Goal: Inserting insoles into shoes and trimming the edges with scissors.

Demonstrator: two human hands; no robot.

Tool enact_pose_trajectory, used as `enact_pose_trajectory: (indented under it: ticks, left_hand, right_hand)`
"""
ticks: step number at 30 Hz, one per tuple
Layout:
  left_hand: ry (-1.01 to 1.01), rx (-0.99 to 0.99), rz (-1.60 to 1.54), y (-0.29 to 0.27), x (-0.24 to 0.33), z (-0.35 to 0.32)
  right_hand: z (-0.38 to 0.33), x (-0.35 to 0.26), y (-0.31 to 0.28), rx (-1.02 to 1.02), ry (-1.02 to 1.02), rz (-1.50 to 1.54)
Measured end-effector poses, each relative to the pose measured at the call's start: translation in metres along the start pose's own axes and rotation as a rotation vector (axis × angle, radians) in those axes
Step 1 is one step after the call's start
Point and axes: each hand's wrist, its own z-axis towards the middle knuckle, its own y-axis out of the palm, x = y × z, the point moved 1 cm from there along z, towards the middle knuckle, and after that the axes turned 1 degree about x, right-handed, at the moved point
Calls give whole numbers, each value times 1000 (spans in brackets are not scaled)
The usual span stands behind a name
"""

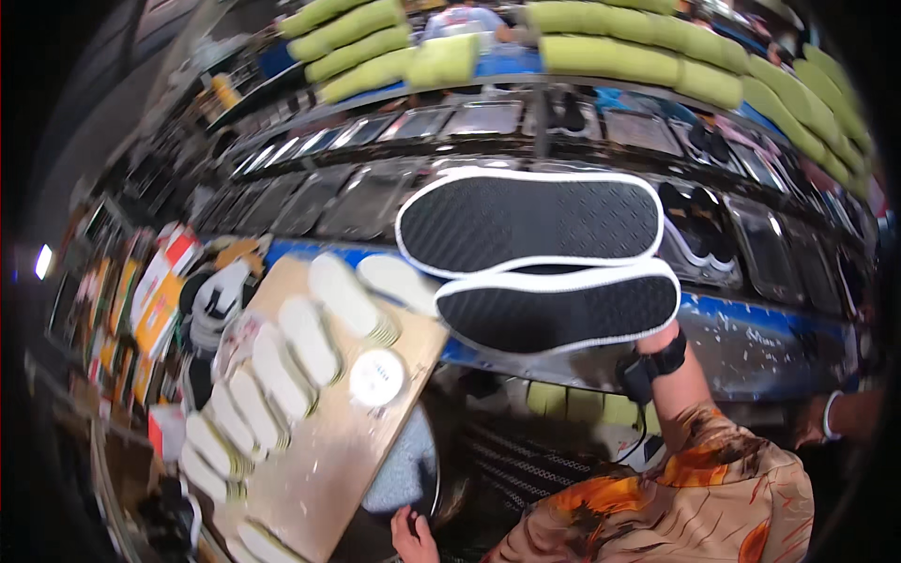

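A pair of shoes (530, 220) hangs over the work line, black patterned soles with white rims turned toward me. My right hand (663, 340) grips the pair from behind at its right end; most of the fingers are hidden by the soles. A black strap (662, 364) with a small box circles that wrist. Low at the bottom edge, my left hand (413, 537) holds nothing, its fingers loosely apart. It is nearest to a round container (405, 469) with a blue-grey top. Stacks of cream insoles (283, 368) lie along a tan board (310, 479), beside a white round lid (377, 377).
Ahead runs a line of dark trays (483, 119), some holding black shoes (696, 225). Stacked light-green pieces (643, 61) fill the upper shelf. Boxes (161, 310) crowd the left. Another person's wrist with a white band (832, 415) is at right; another person (462, 21) is at the far side.
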Motion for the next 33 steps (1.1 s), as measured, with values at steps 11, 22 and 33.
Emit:
enact_pose_trajectory:
  ticks: [11, 22, 33]
  left_hand:
    - [-77, 343, -283, -65, -20, -53]
    - [-148, 298, -54, -64, -73, -26]
    - [-27, -200, -37, -93, 60, 170]
  right_hand:
    - [-153, -93, 177, -464, 699, 609]
    - [-303, -24, 246, -1885, -703, 11]
    - [-49, 145, 219, -1159, -290, -978]
